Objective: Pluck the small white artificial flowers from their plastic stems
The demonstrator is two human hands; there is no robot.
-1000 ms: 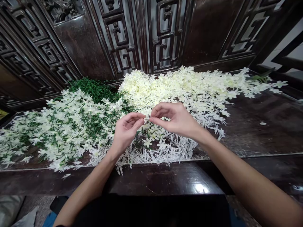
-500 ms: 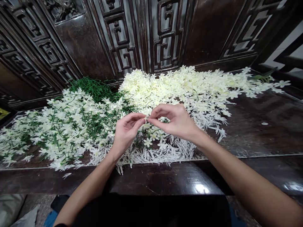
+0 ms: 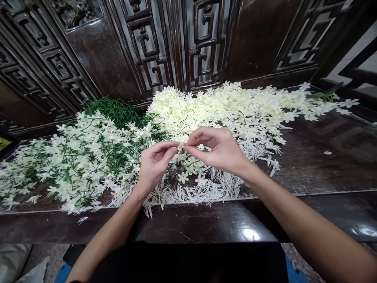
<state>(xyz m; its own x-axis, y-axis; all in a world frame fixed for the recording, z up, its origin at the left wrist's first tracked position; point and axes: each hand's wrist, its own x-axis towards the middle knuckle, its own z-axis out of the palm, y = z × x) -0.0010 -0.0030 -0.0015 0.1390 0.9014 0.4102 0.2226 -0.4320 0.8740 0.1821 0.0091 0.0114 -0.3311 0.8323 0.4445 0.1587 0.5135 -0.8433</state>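
Observation:
My left hand (image 3: pixel 155 163) and my right hand (image 3: pixel 219 151) meet fingertip to fingertip over the middle of the bench. Pinched between them is a small white artificial flower (image 3: pixel 180 147), partly covered by the fingers. Thumb and forefinger of each hand are closed on it. Behind the hands lies a heap of loose cream-white petals (image 3: pixel 206 108). To the left is a pile of white flowers on green stems (image 3: pixel 91 153). Below the hands, thin white stamen pieces (image 3: pixel 203 192) spread toward the front edge.
A tangle of green stems (image 3: pixel 116 112) sits at the back left. The dark wooden bench (image 3: pixel 318 173) has a carved lattice back (image 3: pixel 206 47). One stray white petal (image 3: pixel 327 153) lies at the right. A pale bag (image 3: pixel 13 257) is on the floor at lower left.
The left fingertips have drawn slightly left, and more of the white flower shows between the hands. The right hand keeps its pinch almost in place.

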